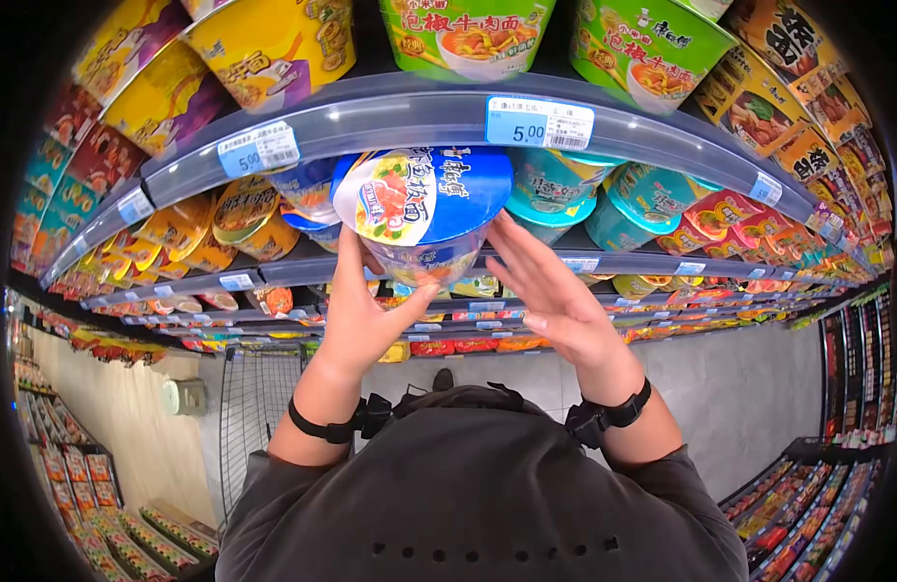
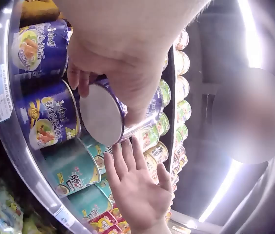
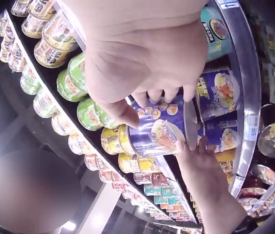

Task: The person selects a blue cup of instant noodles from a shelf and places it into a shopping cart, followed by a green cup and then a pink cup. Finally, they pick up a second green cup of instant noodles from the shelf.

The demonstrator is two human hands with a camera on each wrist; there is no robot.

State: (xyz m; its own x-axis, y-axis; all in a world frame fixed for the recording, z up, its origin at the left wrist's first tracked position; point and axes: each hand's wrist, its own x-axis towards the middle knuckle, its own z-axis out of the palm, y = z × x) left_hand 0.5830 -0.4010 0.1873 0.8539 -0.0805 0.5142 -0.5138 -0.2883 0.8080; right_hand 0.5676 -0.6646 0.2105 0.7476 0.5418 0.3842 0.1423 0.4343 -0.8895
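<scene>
A blue-lidded noodle cup (image 1: 429, 199) is held up before the shelf, its printed lid tilted toward the head camera. The left hand (image 1: 363, 306) grips its left side and lower wall, thumb across the front. At the cup's right side is the right hand (image 1: 560, 296), fingers extended and fingertips at the wall. The left wrist view shows the cup's pale round end (image 2: 101, 116) below the left hand (image 2: 118, 63), and the right hand (image 2: 140, 195) palm out. In the right wrist view, the right hand (image 3: 147, 63) lies over the blue cup (image 3: 157, 129), opposite the left hand (image 3: 203, 178).
Teal cups (image 1: 555, 194) and yellow cups (image 1: 245, 213) stand behind on the shelf. Above runs a shelf edge (image 1: 371, 116) with price tags, carrying green tubs (image 1: 468, 34). A wire cart (image 1: 259, 398) stands at lower left on the floor.
</scene>
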